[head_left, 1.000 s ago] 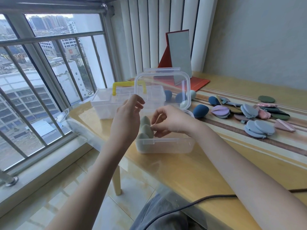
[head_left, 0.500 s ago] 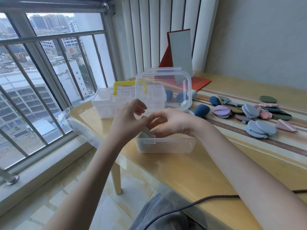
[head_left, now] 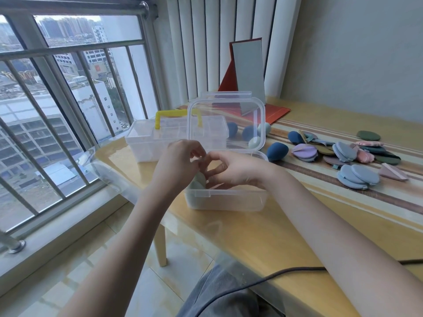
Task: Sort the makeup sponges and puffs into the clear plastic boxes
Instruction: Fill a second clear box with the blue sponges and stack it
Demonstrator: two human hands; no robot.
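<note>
Sponges point(head_left: 198, 181) in pale sage green sit inside the near clear plastic box point(head_left: 226, 199), whose hinged lid point(head_left: 226, 124) stands upright at the front edge of a yellow wooden table point(head_left: 263, 236). To the left, barred windows point(head_left: 57, 99) look out over city buildings. A second clear box with a yellow handle point(head_left: 177, 115) sits closed just behind and left of the open one. Over the open box, the person's left hand point(head_left: 177, 162) hangs with fingers curled, fingertips close to the right hand's; whether it pinches anything cannot be told. The right hand point(head_left: 231, 169) reaches into the box with fingers bent downward, beside the green sponges; whether it grips one cannot be told. Behind the lid lie dark blue and pale teardrop sponges, and another dark blue sponge point(head_left: 277, 151) rests on the table just right of the box. Further right, flat puffs point(head_left: 358, 176) in blue, lilac, pink, brown and dark green are spread across a striped runner point(head_left: 343, 191). A folding mirror with a red cover point(head_left: 248, 72) stands at the back against vertical blinds point(head_left: 206, 42). A dark cable point(head_left: 251, 284) crosses the person's lap at the bottom.
</note>
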